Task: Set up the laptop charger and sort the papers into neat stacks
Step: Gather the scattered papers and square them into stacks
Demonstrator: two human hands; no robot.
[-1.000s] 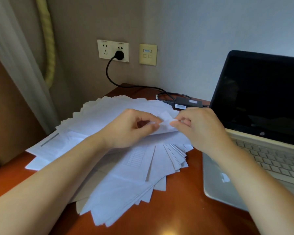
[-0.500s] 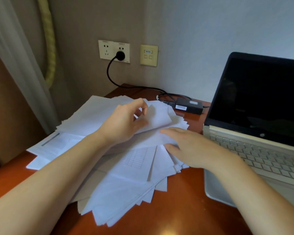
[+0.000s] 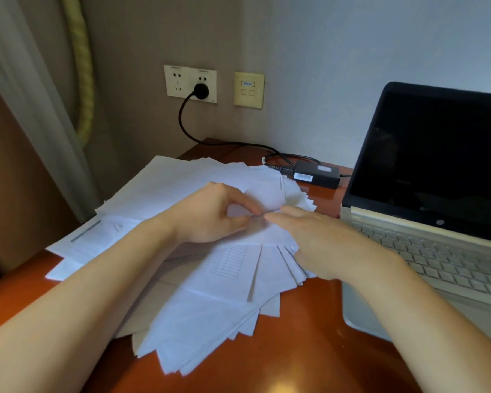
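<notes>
The left hand (image 3: 210,215) pinches a sheet of the fanned white papers (image 3: 216,279) mid-counter; the right hand (image 3: 323,239) lies flat, open, on them. The black charger brick (image 3: 316,174), label unreadable, sits at the reddish-brown wooden counter's (image 3: 295,350) far edge.

The open silver laptop with a black screen (image 3: 425,222) is cut off by the right edge. The person's bare hands (image 3: 210,214) hide the middle of the fanned white paper sheets (image 3: 224,293), their meeting fingertips (image 3: 262,219) blurred. Print on the black rectangular charger brick (image 3: 316,174) is too small to read.
</notes>
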